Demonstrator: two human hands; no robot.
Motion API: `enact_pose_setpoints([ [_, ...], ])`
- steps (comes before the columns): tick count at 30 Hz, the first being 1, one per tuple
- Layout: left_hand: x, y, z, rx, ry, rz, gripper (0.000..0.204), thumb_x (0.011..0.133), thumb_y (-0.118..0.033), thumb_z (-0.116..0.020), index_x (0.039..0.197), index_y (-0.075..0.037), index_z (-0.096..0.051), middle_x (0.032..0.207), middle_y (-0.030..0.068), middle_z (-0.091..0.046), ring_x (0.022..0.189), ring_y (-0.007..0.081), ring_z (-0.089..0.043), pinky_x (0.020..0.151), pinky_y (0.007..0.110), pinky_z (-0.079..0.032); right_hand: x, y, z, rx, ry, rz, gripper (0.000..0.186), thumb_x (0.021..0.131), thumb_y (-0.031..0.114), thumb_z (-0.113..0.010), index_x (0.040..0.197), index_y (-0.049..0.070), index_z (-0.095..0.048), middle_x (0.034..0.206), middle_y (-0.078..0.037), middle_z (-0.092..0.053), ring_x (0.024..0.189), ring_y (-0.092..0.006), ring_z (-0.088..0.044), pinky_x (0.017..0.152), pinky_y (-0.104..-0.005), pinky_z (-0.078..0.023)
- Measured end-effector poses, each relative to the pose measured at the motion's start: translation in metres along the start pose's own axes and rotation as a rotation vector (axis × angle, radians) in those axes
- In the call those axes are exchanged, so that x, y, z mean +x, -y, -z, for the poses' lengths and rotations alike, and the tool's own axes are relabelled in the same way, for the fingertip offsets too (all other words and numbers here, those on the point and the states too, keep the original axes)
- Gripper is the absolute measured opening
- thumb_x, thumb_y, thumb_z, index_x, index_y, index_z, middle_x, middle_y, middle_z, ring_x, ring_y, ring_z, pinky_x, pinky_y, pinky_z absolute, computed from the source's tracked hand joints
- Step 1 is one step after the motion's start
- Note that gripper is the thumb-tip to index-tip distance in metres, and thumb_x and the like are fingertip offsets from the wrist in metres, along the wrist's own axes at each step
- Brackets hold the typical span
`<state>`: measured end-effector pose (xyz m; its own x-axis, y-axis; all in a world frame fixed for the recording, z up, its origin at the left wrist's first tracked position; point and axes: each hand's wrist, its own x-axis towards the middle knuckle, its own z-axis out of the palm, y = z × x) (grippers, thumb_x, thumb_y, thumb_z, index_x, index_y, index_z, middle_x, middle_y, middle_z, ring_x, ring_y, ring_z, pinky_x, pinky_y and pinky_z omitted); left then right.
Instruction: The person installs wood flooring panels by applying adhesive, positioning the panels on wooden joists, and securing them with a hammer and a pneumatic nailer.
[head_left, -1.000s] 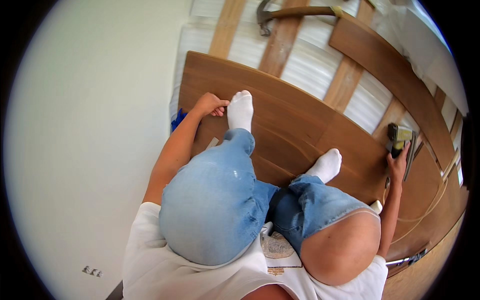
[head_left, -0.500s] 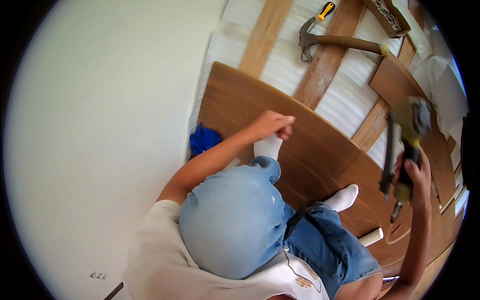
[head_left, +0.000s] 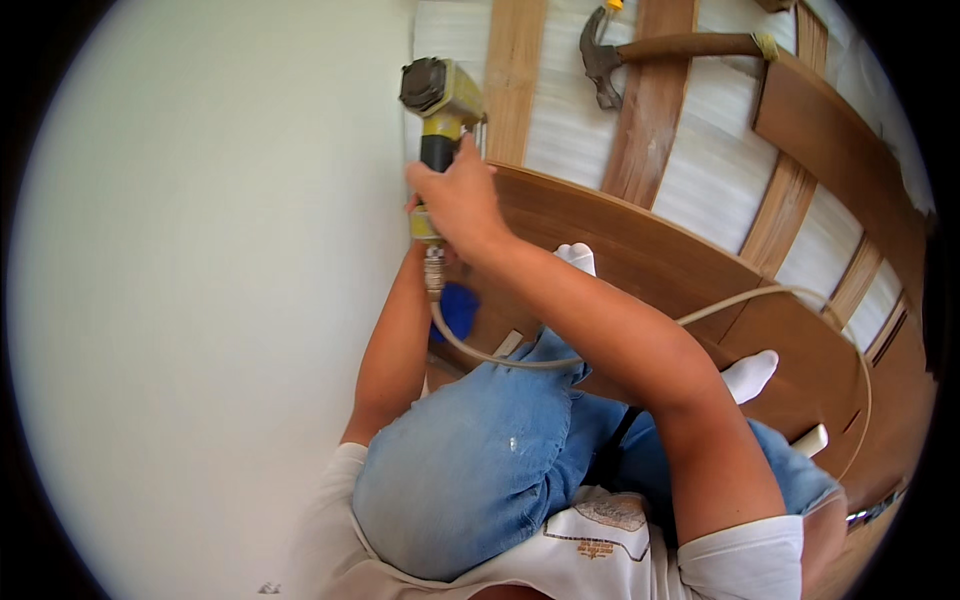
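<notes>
My right hand [head_left: 455,195] is wrapped round the black grip of a yellow-and-black air nail gun [head_left: 440,95], raised at the wall beside the end of the brown floor planks [head_left: 650,250]. A pale hose [head_left: 495,355] runs from the gun's brass fitting across my jeans and the planks. My left hand [head_left: 435,250] is behind my right hand and the gun's lower end, its fingers mostly hidden. A blue cloth [head_left: 455,310] lies below them, near my white-socked foot [head_left: 575,260].
A white wall [head_left: 200,300] fills the left. Wooden battens [head_left: 515,70] cross white foam sheeting [head_left: 730,90]. A claw hammer [head_left: 690,45] lies at the top beside a plank piece [head_left: 820,120]. A short white bar [head_left: 812,438] lies at lower right.
My right hand has swung the nail gun from the right side across to the wall at upper left, drawing the hose along. My left hand has shifted behind the gun.
</notes>
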<state>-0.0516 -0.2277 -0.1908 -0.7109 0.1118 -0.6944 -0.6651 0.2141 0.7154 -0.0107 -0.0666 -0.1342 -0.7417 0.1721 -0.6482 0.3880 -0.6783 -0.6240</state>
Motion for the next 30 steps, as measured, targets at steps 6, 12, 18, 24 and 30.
enact_pose_setpoints([
  [6, -0.013, -0.01, 0.038, 0.028, -0.063, -0.001, 0.065, 0.103, -0.059, -0.05, 0.134, -0.002, -0.054, 0.117, 0.0095, -0.068, 0.103, 0.0179, -0.069, 0.087, 0.034, -0.058, 0.027, -0.026, -0.028, -0.092, -0.006, -0.072, 0.059, 0.088, 0.021, -0.074, 0.124, -0.013, -0.041, 0.092, -0.017, -0.069, 0.074, -0.0235, -0.073, 0.076, -0.0369, -0.059],
  [12, -0.027, -0.009, 0.051, 0.039, -0.074, 0.03, 0.063, 0.103, -0.057, -0.052, 0.134, -0.003, -0.054, 0.118, 0.0092, -0.068, 0.104, 0.018, -0.069, 0.086, 0.034, -0.058, 0.025, -0.033, -0.029, -0.198, -0.049, -0.021, 0.058, 0.089, 0.021, -0.074, 0.12, -0.014, -0.041, 0.091, -0.017, -0.069, 0.078, -0.0244, -0.073, 0.079, -0.0363, -0.058],
  [18, -0.026, -0.013, 0.052, 0.046, -0.062, 0.014, 0.061, 0.102, -0.055, -0.053, 0.135, -0.004, -0.053, 0.118, 0.0089, -0.067, 0.104, 0.0181, -0.069, 0.085, 0.034, -0.058, 0.027, -0.034, -0.036, -0.065, -0.039, -0.125, 0.057, 0.087, 0.028, -0.074, 0.115, -0.012, -0.045, 0.091, -0.019, -0.068, 0.083, -0.0281, -0.07, 0.087, -0.0392, -0.054],
  [24, -0.025, -0.014, 0.046, 0.059, -0.054, 0.016, 0.059, 0.102, -0.054, -0.054, 0.135, -0.004, -0.053, 0.119, 0.0086, -0.067, 0.105, 0.0183, -0.069, 0.085, 0.034, -0.059, 0.021, -0.032, -0.04, -0.072, -0.16, -0.1, 0.05, 0.085, 0.029, -0.071, 0.108, -0.012, -0.052, 0.083, -0.018, -0.068, 0.074, -0.029, -0.068, 0.086, -0.0389, -0.053],
  [30, -0.013, -0.012, 0.032, 0.055, -0.01, 0.013, 0.057, 0.102, -0.052, -0.056, 0.135, -0.005, -0.053, 0.119, 0.0082, -0.066, 0.105, 0.0184, -0.069, 0.084, 0.034, -0.059, 0.026, -0.038, -0.034, -0.053, -0.137, -0.119, 0.045, 0.084, 0.035, -0.071, 0.082, -0.009, -0.061, 0.075, -0.018, -0.067, 0.072, -0.0285, -0.068, 0.081, -0.0403, -0.055],
])
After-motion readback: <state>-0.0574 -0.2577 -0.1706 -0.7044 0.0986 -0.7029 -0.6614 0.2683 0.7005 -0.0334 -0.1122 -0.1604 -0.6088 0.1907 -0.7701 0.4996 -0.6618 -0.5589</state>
